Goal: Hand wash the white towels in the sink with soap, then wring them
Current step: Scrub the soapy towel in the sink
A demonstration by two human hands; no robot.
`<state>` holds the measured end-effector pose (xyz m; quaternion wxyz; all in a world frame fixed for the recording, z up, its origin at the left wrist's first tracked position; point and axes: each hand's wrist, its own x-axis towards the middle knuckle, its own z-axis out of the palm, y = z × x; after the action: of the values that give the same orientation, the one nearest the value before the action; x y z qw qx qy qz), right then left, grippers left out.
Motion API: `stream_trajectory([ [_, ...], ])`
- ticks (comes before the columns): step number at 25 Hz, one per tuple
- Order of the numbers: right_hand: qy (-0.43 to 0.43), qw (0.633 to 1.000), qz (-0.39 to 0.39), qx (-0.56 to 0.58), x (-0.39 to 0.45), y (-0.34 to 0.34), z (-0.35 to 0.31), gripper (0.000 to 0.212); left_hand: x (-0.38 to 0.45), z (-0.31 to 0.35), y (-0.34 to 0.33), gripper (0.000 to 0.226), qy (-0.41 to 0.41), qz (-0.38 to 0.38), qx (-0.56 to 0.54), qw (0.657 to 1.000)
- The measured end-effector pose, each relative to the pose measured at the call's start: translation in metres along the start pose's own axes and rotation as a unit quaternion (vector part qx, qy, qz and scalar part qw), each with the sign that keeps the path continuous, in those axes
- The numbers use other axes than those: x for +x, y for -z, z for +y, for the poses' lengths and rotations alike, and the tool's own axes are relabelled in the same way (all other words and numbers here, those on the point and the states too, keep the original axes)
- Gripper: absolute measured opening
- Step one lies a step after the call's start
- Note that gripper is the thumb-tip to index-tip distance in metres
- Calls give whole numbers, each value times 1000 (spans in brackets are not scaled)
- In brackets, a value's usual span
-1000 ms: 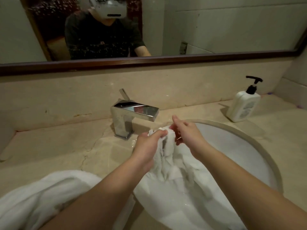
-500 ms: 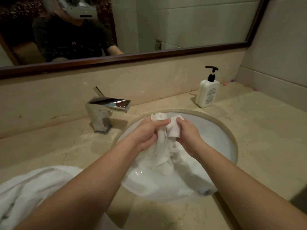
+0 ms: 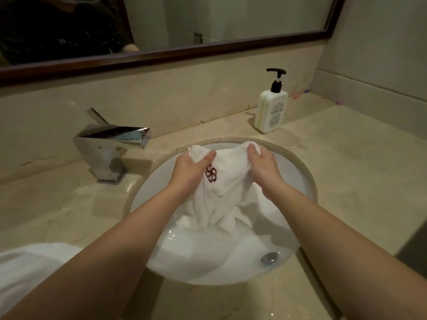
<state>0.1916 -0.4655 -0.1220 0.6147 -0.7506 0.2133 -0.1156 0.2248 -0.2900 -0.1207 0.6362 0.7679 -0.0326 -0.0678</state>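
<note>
While both hands held the white towel [image 3: 227, 181] up by its far edge over the sink [image 3: 309, 181], the step in hand looked like rubbing the cloth against itself. The left hand [image 3: 191, 168] gripped a bunched fold at the towel's far left corner, thumb over the cloth; the right hand [image 3: 261, 163] pinched the far right corner the same way. The towel's near end trailed into the water low in the basin, and a dark red emblem [image 3: 211, 173] showed just beside the left thumb. To do it well, I judged the hands should draw together and scrub the stretched span fold on fold, keeping the cloth low so drips fell inside the bowl.

A soap bottle [image 3: 271, 112] with a black pump stood on the worktop [image 3: 360, 172] to the far right, well apart from the hands. The chrome tap [image 3: 111, 148] sat to the far left, its spout near the left hand and likely to catch a lifted elbow of cloth. A second white towel [image 3: 30, 273] lay heaped on the near left. The drain [image 3: 268, 257] lay uncovered at the near right.
</note>
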Motion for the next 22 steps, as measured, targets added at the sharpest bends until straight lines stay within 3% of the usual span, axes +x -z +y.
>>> stream_trajectory([
  [1, -11, 999, 26, 20, 3, 0, -2, 36, -2, 3, 0, 7, 39, -50, -78, 995],
  [3, -89, 989, 64, 103, 12, -3, -2, 47, 1, -5, 1, 18, 68, -104, -125, 984],
  [6, -210, 946, -3, 247, 14, -4, 0, 63, 8, -22, 1, 22, -12, -16, 33, 999],
  [8, -198, 951, -70, 225, 15, -1, 2, 65, 3, -23, -5, 35, -54, 8, 80, 995],
  [10, -131, 970, -83, 189, 12, -1, 3, 50, -4, -18, -11, 37, -97, 29, 126, 987],
  [12, -81, 987, -44, 132, 10, -3, 3, 36, -7, -13, -11, 44, -135, 87, 191, 968],
  [14, -57, 993, 5, 106, 9, -4, 4, 28, -6, -10, -4, 48, -155, 126, 179, 963],
  [18, -88, 984, 31, 152, -2, -7, -6, 42, -7, 0, -2, 60, -169, 131, 238, 947],
  [20, -95, 979, 19, 181, -7, -5, -10, 43, -8, 4, -10, 61, -167, 137, 203, 955],
  [22, -81, 978, 24, 190, -7, -1, -12, 45, -6, 7, -15, 56, -156, 135, 102, 973],
])
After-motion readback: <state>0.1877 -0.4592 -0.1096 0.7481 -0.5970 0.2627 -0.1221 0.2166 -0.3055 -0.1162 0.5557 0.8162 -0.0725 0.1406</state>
